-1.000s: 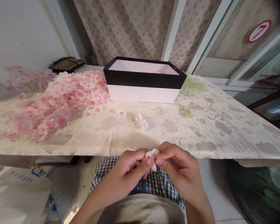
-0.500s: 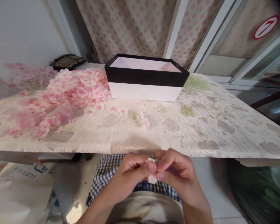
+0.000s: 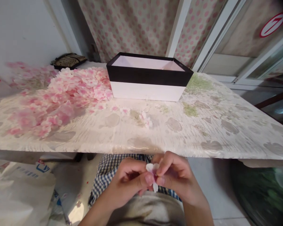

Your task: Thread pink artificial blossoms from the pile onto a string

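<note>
Between my hands, in front of the table edge and above my lap, is a small white and pink artificial flower [image 3: 152,168]. My left hand [image 3: 132,179] pinches its petals from the left with thumb and fingers. From the other side my right hand [image 3: 173,172] grips it near the pink centre, thumb and forefinger closed. The fingertips hide part of the flower. Straight ahead on the table, a few loose pink-white blossoms [image 3: 145,119] lie close to the middle.
A large heap of pink artificial flowers [image 3: 77,88] covers the table's left side. A black and white box [image 3: 148,84] with an open top stands at the back. Green bits [image 3: 198,82] lie right of it. A white bag [image 3: 21,191] is below, at left.
The flower has turned and spread between my fingers, so more of its petals and pink centre show. Both hands have shifted slightly; the things on the table stay put.
</note>
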Tool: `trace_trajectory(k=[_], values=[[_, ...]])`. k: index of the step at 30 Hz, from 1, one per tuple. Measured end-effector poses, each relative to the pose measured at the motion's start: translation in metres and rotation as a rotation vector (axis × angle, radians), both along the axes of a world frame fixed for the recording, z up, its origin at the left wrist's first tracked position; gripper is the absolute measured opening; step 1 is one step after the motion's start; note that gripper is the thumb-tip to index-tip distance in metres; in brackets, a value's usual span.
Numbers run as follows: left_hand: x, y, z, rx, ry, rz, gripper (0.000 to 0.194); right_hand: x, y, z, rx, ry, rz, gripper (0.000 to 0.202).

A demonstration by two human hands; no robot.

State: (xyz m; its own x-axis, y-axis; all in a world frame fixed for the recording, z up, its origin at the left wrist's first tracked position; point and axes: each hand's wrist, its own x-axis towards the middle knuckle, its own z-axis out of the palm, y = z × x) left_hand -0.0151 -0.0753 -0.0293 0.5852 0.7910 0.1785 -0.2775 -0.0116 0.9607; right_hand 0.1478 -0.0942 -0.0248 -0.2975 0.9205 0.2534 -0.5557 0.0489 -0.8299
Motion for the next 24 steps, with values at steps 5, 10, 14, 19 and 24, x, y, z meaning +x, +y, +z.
trace_trajectory(k=[5, 10, 14, 19, 24], values=[[0.003, -0.002, 0.001, 0.153, 0.033, 0.089, 0.05, 0.001, -0.001, 0.003, 0.079, -0.099, 0.002, 0.01], [0.004, -0.004, 0.009, 0.315, 0.081, 0.147, 0.052, 0.003, -0.006, 0.004, 0.198, -0.207, -0.069, 0.012], [0.004, -0.005, 0.009, 0.342, 0.068, 0.148, 0.051, 0.007, -0.006, 0.004, 0.299, -0.286, -0.082, 0.008], [0.004, -0.007, 0.006, 0.248, 0.026, 0.087, 0.047, 0.01, -0.002, 0.003, 0.3, -0.272, -0.113, 0.003], [0.002, -0.008, 0.004, 0.077, 0.081, 0.01, 0.061, 0.009, -0.005, 0.004, 0.343, -0.31, -0.143, 0.018]])
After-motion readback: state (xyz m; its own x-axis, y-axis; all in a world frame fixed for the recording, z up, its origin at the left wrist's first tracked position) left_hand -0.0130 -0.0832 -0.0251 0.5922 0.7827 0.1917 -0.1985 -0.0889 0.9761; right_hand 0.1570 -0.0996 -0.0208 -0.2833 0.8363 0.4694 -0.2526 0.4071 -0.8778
